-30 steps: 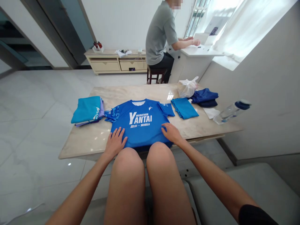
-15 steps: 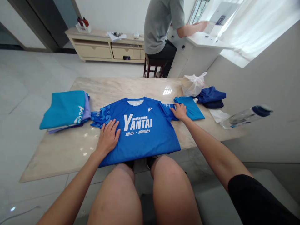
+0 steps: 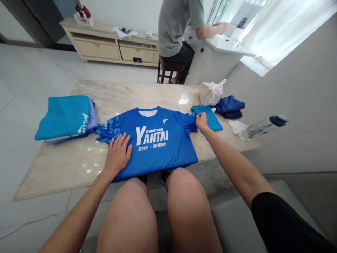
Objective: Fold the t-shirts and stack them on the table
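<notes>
A blue T-shirt point(image 3: 155, 154) with white "Yantai Marathon" lettering lies front up on the marble-look table point(image 3: 63, 168), its lower part hanging over the near edge. My left hand point(image 3: 118, 153) rests flat on the shirt's left side, below the patterned sleeve, fingers spread. At the other sleeve, my right hand point(image 3: 201, 121) pinches the cuff between thumb and fingers. Just beyond that hand lies a folded teal garment point(image 3: 214, 119). To the left, a stack of folded clothes point(image 3: 63, 114), teal on top and lilac beneath, touches or nearly touches the left sleeve.
A white plastic bag point(image 3: 211, 92), folded navy clothes point(image 3: 230, 105), a white paper point(image 3: 237, 125) and a clear water bottle point(image 3: 263, 128) are at the table's right end. Beyond it, a person in a grey shirt point(image 3: 173, 31) sits on a stool point(image 3: 170, 69). A low cabinet point(image 3: 97, 47) stands behind.
My right hand has gone from lying on the right sleeve with fingers extended to pinching its cuff. The left hand stays on the shirt. The whole view has shifted slightly.
</notes>
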Demonstrator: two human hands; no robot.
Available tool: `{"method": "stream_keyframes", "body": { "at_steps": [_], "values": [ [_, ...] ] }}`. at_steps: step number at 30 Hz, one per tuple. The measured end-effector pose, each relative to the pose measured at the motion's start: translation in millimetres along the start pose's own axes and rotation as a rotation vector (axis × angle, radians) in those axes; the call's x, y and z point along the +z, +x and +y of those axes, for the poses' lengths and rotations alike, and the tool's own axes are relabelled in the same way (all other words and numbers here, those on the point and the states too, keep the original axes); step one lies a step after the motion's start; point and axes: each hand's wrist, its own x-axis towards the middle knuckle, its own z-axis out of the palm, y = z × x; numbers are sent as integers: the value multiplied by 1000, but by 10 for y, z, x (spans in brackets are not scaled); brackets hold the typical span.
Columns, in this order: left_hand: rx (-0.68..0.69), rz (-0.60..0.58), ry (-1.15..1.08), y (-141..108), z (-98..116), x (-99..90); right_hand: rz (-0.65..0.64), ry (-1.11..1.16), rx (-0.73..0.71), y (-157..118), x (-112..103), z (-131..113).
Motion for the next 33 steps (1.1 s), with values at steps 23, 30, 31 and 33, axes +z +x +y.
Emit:
{"method": "stream_keyframes", "body": {
  "at_steps": [23, 30, 31, 33],
  "values": [
    [-33, 18, -5, -15, 82, -22, -383, 293, -555, -474, -51, -1439],
    [-29, 11, 1, -13, 76, -35, -344, -150, -711, -646, 129, -918],
    [-26, 6, 3, -15, 70, -35, -370, -215, -762, -754, 203, -845],
    [-20, -12, 12, -24, 62, -37, -416, -300, -803, -975, 367, -725]
  ]
}}
